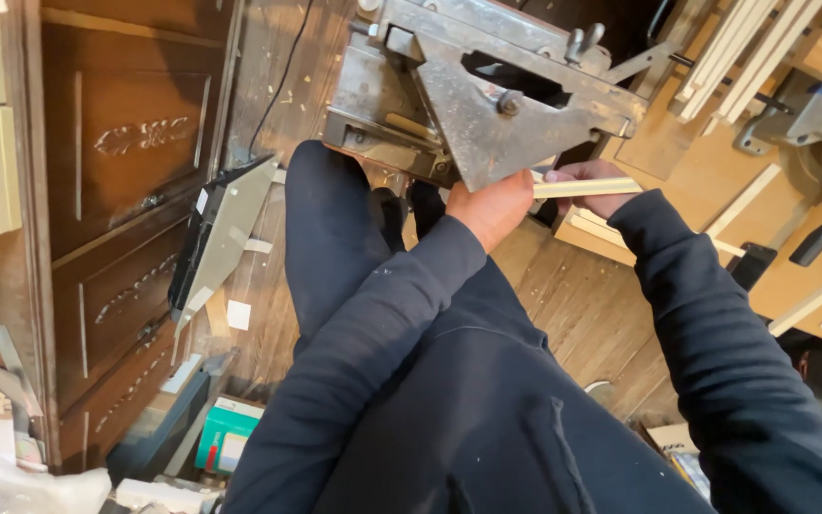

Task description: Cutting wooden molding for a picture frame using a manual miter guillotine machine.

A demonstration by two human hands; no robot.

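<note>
Strip of pale wood (587, 187) grasped by right hand (590, 186), left hand (492, 205) clasping its other end

Wooden strip (587, 187) below metal machine (487, 90), right of cabinet (116, 219)

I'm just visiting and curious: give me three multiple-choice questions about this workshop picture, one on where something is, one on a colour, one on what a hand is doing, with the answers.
1. Where is the grey metal machine?
A. Just above the hands
B. Behind the dark cabinet
C. Inside the teal box

2. What colour is the strip being held?
A. Red
B. Pale cream
C. Black

3. What is the right hand doing?
A. Hanging open and empty
B. Gripping the strip
C. Resting on the knee

Answers: 1 A, the left hand sits right under the machine's lower edge. 2 B, the strip looks light cream against the dark sleeves. 3 B, its fingers curl around the strip.
</note>
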